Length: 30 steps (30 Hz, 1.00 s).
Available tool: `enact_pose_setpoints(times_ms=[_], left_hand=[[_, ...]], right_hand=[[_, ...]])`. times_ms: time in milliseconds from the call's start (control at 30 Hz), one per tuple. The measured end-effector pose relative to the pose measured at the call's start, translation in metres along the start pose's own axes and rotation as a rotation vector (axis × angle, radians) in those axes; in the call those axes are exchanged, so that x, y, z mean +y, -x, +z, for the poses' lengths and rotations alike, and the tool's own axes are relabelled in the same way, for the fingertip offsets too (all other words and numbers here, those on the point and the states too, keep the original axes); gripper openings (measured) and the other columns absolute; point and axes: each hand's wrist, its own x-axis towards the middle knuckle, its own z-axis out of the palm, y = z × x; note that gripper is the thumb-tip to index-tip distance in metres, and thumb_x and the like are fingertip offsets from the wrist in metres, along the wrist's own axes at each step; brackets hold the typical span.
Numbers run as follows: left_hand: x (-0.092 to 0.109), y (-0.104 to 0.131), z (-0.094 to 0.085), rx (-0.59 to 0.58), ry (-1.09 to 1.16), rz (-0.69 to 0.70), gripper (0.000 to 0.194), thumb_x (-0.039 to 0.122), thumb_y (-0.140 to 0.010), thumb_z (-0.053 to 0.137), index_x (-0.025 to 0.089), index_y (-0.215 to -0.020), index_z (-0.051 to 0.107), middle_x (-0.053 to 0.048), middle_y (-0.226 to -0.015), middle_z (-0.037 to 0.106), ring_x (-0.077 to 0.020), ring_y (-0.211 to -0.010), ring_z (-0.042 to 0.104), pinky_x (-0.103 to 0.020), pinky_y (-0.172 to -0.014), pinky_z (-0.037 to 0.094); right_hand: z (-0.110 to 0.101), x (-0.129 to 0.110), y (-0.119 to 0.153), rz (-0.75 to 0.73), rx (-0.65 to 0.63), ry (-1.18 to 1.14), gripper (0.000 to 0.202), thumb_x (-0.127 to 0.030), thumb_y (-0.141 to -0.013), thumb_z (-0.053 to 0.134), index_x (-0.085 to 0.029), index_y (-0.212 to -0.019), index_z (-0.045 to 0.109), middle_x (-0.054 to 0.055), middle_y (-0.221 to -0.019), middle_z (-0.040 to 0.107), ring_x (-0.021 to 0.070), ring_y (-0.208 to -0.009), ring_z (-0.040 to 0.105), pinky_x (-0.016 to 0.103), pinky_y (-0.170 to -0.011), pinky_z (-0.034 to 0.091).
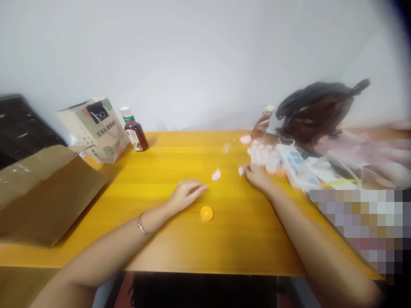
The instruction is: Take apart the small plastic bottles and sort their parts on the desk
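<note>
My left hand (188,193) lies on the yellow wooden table (180,246), its fingers stretched out and holding nothing. Just to its right sits a small round orange container (206,213). At the fingertips of my right hand (256,176) is a small white speckled piece (241,171), which they appear to pinch; blur hides its exact kind. A similar speckled piece (216,175) rests between the two hands. Beyond my right hand lies a blurred cluster of pale, clear round containers (263,156).
A brown cardboard box (48,192), a printed paper bag (102,132) and a dark red bottle (136,134) stand at left. At right are another bottle (261,124), a dark bag (314,109), a white-and-blue box (290,160) and cables.
</note>
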Motion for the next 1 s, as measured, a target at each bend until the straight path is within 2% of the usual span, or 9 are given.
enact_pose_setpoints(times_ms=[267,567,767,1000], left_hand=[[0.001,0.000,0.000,-0.025,-0.012,-0.009,0.029,0.036,-0.086,0.045,0.016,-0.081,0.066,-0.004,-0.078,0.066,-0.0129,-0.069,0.059,-0.023,-0.069,0.047],[0.001,0.000,0.000,-0.029,-0.039,-0.007,0.032,0.036,-0.087,0.043,0.016,-0.076,0.065,-0.003,-0.072,0.064,-0.0119,-0.066,0.057,-0.022,-0.068,0.046],[0.002,0.000,-0.001,-0.046,-0.046,0.001,0.033,0.036,-0.087,0.042,0.016,-0.075,0.064,-0.003,-0.071,0.063,-0.0117,-0.065,0.057,-0.022,-0.066,0.046],[0.005,0.000,-0.004,-0.095,-0.021,0.023,0.030,0.034,-0.088,0.041,0.016,-0.082,0.065,-0.004,-0.078,0.065,-0.0126,-0.070,0.059,-0.023,-0.069,0.046]], right_hand=[[-0.011,-0.004,0.003,-0.043,-0.117,0.059,0.015,-0.025,-0.074,0.048,-0.020,-0.060,0.050,0.001,-0.059,0.055,0.0156,-0.062,0.051,0.025,-0.058,0.036],[-0.013,-0.005,0.007,-0.009,-0.109,0.079,0.020,-0.030,-0.078,0.043,-0.019,-0.062,0.049,0.000,-0.055,0.053,0.0147,-0.057,0.051,0.025,-0.054,0.036],[-0.020,-0.011,0.013,0.037,-0.248,0.073,0.014,-0.030,-0.067,0.057,-0.019,-0.072,0.051,0.000,-0.061,0.056,0.0126,-0.054,0.051,0.023,-0.049,0.037],[-0.001,-0.008,0.012,0.023,-0.144,0.054,0.014,-0.025,-0.066,0.056,-0.019,-0.074,0.046,-0.004,-0.058,0.052,0.0107,-0.050,0.048,0.022,-0.048,0.036]])
